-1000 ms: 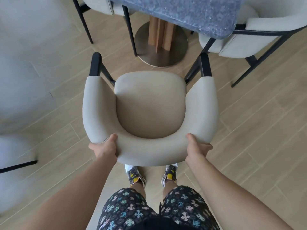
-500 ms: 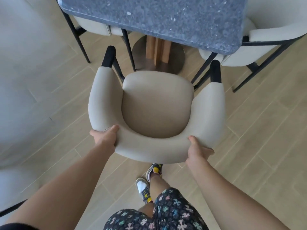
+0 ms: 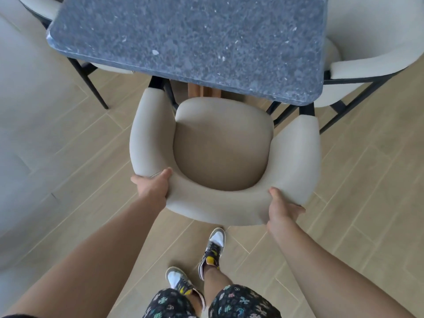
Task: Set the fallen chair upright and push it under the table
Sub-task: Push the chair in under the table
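The chair (image 3: 220, 143) stands upright on its legs and, compared with a moment ago, it has travelled toward the table (image 3: 188, 42); then the black tips of its armrests stood clear of the tabletop, and now both tips are tucked beneath the table's near edge, with the front of the seat just at that edge. I have also stepped after it — one shoe (image 3: 213, 251) is set ahead of the other. So the righting is done, I judge, and the pushing-in is well begun but not finished; most of the seat and the whole curved back are on my side of the table.

My left hand (image 3: 151, 187) is closed around the chair's back on the left, thumb over the top of the padding; my right hand (image 3: 281, 210) clasps the back on the right in the same way.

Under the table the wooden pedestal (image 3: 204, 90) stands straight ahead of the seat; that is what I expect will stop the chair. To the right of the table another pale chair (image 3: 367, 65) sits close, its black legs near my chair's right armrest — the tighter side; to the left of the table a third chair's leg (image 3: 89, 81) stands farther off; behind me the wooden floor (image 3: 344, 226) is bare.
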The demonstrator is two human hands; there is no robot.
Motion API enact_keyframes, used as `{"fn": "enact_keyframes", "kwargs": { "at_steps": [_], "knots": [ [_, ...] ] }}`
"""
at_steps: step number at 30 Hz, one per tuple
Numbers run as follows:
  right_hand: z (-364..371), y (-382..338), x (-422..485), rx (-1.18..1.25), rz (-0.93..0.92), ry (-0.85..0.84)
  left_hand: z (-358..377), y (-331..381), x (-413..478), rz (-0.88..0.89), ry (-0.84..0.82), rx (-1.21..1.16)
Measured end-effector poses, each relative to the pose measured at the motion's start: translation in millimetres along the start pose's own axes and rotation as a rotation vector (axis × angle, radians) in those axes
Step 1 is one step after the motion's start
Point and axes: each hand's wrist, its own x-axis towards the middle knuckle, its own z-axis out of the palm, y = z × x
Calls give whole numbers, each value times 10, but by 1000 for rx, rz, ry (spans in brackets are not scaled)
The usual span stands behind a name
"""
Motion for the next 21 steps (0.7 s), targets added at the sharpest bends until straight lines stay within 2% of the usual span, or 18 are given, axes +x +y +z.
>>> {"fn": "enact_keyframes", "kwargs": {
  "at_steps": [12,21],
  "knots": [
    [22,5,-23,-62,-2,35,20,69,-8,7,52,-67],
    [-7,0,-74,-90,-31,35,-78,79,21,1,-7,-48]
  ]
}}
